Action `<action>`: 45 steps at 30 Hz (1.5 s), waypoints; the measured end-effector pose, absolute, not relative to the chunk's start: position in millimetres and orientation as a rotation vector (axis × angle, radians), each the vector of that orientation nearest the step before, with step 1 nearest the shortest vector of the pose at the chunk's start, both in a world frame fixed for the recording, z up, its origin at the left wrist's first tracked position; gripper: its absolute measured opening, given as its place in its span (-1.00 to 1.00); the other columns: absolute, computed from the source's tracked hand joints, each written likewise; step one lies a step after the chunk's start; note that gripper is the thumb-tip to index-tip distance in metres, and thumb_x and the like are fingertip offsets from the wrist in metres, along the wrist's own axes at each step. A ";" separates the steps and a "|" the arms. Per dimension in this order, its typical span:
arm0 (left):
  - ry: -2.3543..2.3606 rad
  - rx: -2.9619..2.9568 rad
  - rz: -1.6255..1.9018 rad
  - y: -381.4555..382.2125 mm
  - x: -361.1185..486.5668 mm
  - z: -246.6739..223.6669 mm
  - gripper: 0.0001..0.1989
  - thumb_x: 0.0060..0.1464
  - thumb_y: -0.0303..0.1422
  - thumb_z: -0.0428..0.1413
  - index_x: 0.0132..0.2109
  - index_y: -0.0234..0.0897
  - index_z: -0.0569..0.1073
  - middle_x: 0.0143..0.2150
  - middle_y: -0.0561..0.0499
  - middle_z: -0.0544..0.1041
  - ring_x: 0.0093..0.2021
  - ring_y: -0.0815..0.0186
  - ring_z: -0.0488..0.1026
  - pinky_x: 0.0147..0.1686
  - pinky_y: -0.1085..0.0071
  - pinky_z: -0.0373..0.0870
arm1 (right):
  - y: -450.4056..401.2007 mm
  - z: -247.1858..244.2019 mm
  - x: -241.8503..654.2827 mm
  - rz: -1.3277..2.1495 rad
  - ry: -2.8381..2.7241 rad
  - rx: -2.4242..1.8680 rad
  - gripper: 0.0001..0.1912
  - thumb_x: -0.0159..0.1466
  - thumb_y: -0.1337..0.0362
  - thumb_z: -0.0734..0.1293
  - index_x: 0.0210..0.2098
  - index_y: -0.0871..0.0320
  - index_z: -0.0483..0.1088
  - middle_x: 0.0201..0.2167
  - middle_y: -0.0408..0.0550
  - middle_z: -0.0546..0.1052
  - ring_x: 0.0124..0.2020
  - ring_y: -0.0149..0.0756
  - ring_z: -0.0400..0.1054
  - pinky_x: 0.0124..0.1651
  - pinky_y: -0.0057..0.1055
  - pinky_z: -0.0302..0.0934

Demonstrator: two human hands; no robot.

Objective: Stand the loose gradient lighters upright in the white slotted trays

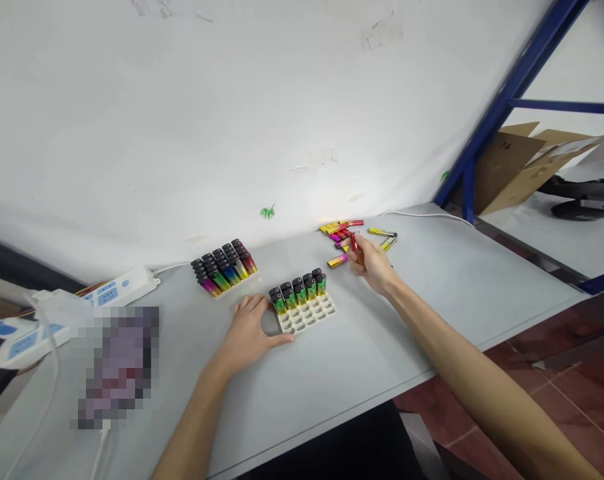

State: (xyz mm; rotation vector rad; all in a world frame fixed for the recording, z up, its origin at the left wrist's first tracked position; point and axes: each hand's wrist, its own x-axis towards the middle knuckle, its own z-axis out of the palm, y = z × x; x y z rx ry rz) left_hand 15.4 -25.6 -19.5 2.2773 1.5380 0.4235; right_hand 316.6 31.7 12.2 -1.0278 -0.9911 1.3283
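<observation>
My left hand (252, 333) rests on the grey table with its fingers spread, thumb and fingertips at the left side of a white slotted tray (309, 320). Green-and-yellow lighters (299, 293) with black tops stand upright in the tray's back rows; its front slots hold nothing. My right hand (369, 260) is closed around a red lighter (353, 241), mostly hidden by the fingers. It is over a loose pile of red, yellow and pink lighters (338, 230) near the wall. Left of the tray, a second rack is full of multicoloured lighters (225, 270).
Power strips (112, 290) with cables lie at the left, near a pixelated object (119, 367) on a white cable. A white cord (427, 215) runs along the back right edge. Beyond a blue metal frame (517, 80) are cardboard boxes (512, 160).
</observation>
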 end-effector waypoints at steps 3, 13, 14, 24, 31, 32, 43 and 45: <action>1.543 2.281 0.438 -25.3 16.1 -21.3 -0.33 -0.14 0.20 0.27 -0.05 -0.21 0.46 0.02 -0.12 0.47 0.13 -0.10 0.30 0.14 0.01 0.18 | 23.5 2.6 308.3 1.345 -1.017 -1.023 -0.52 0.25 -0.20 0.30 -0.24 0.11 0.37 -0.62 -0.28 0.29 -0.70 -0.51 0.00 -0.65 -0.50 -0.15; 1.551 2.290 0.506 -24.2 17.3 -24.3 -0.33 -0.14 0.19 0.28 -0.04 -0.21 0.47 -0.02 -0.11 0.50 0.08 -0.07 0.32 0.13 0.00 0.19 | 9.6 -4.0 300.9 1.532 -0.936 -1.018 -0.38 0.32 -0.24 0.15 -0.63 0.09 0.07 -0.72 -0.33 -0.11 -0.70 -0.51 -0.31 -0.64 -0.49 -0.34; 1.550 2.289 0.505 -24.2 17.5 -24.1 -0.33 -0.13 0.19 0.28 -0.04 -0.21 0.47 -0.03 -0.11 0.50 0.07 -0.07 0.32 0.12 0.00 0.20 | 8.6 -4.3 298.9 1.546 -0.920 -1.030 -0.39 0.33 -0.20 0.14 -0.65 0.08 0.03 -0.73 -0.32 -0.12 -0.69 -0.50 -0.32 -0.64 -0.48 -0.35; 1.543 2.273 0.500 -23.0 17.3 -24.8 -0.35 -0.13 0.21 0.27 -0.08 -0.21 0.46 -0.02 -0.09 0.49 0.07 -0.05 0.31 0.14 0.01 0.18 | -0.7 -14.6 276.6 1.655 -0.946 -1.085 -0.43 0.34 -0.07 0.12 -0.70 0.09 0.04 -0.75 -0.29 -0.09 -0.71 -0.51 -0.31 -0.65 -0.49 -0.35; 1.554 2.276 0.488 -22.3 17.7 -24.7 -0.36 -0.12 0.20 0.27 -0.09 -0.21 0.45 -0.06 -0.07 0.49 0.05 -0.04 0.32 0.11 0.03 0.19 | 2.7 -13.2 282.0 1.721 -0.867 -1.052 -0.38 0.33 -0.19 0.13 -0.67 0.10 0.04 -0.74 -0.34 -0.12 -0.70 -0.52 -0.35 -0.65 -0.52 -0.38; 1.553 2.275 0.492 -22.1 17.5 -25.0 -0.36 -0.13 0.20 0.27 -0.10 -0.21 0.45 -0.07 -0.07 0.49 0.04 -0.04 0.32 0.11 0.03 0.20 | 2.8 -12.7 282.1 1.721 -0.858 -1.063 -0.39 0.35 -0.16 0.11 -0.67 0.10 0.03 -0.74 -0.34 -0.12 -0.70 -0.52 -0.36 -0.66 -0.52 -0.38; 1.556 2.312 0.526 -21.9 16.8 -28.6 -0.39 -0.14 0.17 0.30 -0.12 -0.20 0.45 -0.06 -0.07 0.50 0.02 -0.03 0.34 0.09 0.03 0.21 | 3.3 -15.0 279.0 1.610 -0.929 -1.111 -0.43 0.38 -0.13 0.02 -0.62 0.09 0.10 -0.73 -0.32 -0.08 -0.69 -0.48 -0.30 -0.64 -0.49 -0.30; 1.560 2.310 0.515 -21.7 16.9 -28.1 -0.40 -0.14 0.15 0.31 -0.12 -0.20 0.45 -0.07 -0.07 0.50 0.02 -0.04 0.34 0.08 0.04 0.22 | 2.4 -13.7 282.1 1.460 -1.095 -1.091 -0.41 0.39 -0.15 -0.01 -0.53 0.11 0.24 -0.68 -0.26 0.08 -0.66 -0.44 -0.09 -0.58 -0.46 -0.09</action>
